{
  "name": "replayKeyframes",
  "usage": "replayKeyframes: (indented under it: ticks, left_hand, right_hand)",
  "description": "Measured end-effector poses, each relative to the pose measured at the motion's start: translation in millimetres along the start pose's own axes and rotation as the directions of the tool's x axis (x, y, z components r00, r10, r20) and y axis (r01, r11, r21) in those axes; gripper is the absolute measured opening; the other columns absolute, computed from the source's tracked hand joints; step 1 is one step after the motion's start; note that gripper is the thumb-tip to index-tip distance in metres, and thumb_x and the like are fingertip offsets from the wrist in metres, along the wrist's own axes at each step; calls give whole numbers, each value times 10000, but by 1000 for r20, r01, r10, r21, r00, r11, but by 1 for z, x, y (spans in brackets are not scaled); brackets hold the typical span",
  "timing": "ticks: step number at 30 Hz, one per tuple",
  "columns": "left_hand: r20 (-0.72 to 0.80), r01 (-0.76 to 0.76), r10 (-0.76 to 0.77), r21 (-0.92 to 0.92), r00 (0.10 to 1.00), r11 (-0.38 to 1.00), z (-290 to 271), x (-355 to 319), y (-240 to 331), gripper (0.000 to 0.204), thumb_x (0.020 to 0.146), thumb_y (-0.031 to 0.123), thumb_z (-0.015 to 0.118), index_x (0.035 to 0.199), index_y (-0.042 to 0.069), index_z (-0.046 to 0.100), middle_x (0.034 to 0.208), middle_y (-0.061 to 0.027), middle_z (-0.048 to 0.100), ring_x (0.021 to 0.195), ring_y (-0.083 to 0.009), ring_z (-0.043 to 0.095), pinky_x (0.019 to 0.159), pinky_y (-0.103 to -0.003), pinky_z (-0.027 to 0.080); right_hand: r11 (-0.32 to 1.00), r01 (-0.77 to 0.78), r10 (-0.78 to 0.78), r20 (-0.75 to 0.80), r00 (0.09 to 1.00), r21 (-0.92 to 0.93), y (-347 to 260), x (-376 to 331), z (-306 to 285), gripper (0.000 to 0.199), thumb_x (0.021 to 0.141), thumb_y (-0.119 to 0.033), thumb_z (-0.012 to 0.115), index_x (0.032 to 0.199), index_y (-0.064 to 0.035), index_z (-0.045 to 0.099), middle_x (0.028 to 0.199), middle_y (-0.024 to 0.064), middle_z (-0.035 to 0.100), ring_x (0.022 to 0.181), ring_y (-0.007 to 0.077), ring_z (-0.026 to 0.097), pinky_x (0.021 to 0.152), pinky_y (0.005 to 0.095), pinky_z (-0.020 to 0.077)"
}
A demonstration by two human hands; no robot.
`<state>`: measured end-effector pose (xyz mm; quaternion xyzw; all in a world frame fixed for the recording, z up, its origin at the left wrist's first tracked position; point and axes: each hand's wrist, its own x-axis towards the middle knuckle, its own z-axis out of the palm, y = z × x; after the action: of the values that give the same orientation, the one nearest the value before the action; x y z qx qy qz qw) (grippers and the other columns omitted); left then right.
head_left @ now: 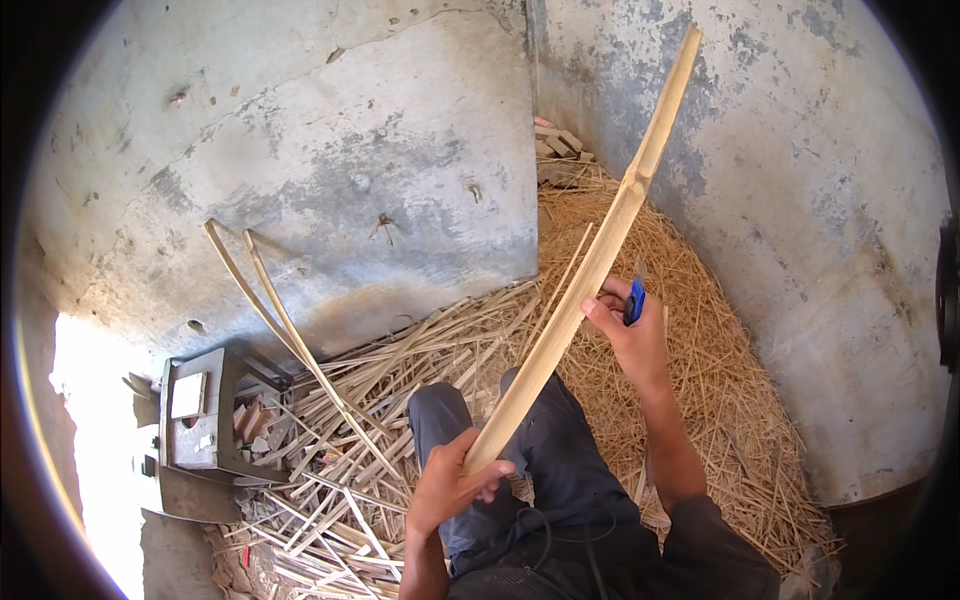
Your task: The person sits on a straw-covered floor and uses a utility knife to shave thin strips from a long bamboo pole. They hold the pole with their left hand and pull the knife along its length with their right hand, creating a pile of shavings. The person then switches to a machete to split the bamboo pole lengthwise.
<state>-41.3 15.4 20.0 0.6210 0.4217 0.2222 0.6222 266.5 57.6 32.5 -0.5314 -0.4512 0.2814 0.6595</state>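
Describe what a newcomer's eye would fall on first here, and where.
Probably the long split bamboo piece, slanting from the left hand at lower centre toward the upper right. Next, the blue knife in the right hand, right of centre, against the heap of straw-coloured shavings.

We note two scuffed, grey-patched walls [420, 160], bricks [560, 145] piled where they meet; straw-coloured litter [740, 420] underfoot. Dark boxy furniture [187, 452] at left; beyond it, we see glaring daylight [95, 450].
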Motion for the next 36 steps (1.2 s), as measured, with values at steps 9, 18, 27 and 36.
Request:
replayKeyframes:
  ticks: [9, 18, 27, 36]
  left_hand:
    - [-80, -118, 115, -32, 990, 993, 22, 4, -2, 301, 900, 212, 873, 1003, -17, 705, 625, -24, 653, 499, -86, 632, 462, -253, 480]
    - [-122, -239, 236, -12, 964, 971, 40, 12, 11, 441, 868, 278, 900, 1138, -23, 724, 604, -27, 651, 503, -91, 645, 477, -269, 504]
    - [-194, -230, 235, 50, 953, 972, 52, 22, 28, 469, 881, 325, 890, 1121, -33, 704, 596, -48, 648, 494, -128, 668, 454, -284, 489]
    - [-193, -171, 172, 22, 966, 985, 54, 24, 34, 402, 901, 237, 876, 1107, -54, 690, 727, -34, 699, 532, -70, 630, 461, -241, 494]
  right_hand:
    - [978, 203, -207, 100, 973, 48, -18, -17, -8, 352, 1016, -325, 687, 1116, 12, 685, 851, 56, 685, 738, 117, 623, 631, 288, 456]
    - [717, 575, -415, 421, 806, -394, -14, -78, -6, 353, 972, -387, 752, 1023, -42, 696, 841, 102, 689, 655, 294, 686, 586, 374, 540]
    - [635, 615, -376, 509, 775, -467, -3, -97, -4, 330, 943, -371, 770, 1051, -63, 719, 822, 63, 663, 660, 251, 694, 562, 367, 534]
    - [612, 643, -401, 520, 754, -460, -5, -94, 1, 290, 959, -337, 751, 1065, -69, 715, 805, 59, 647, 642, 241, 690, 542, 364, 526]
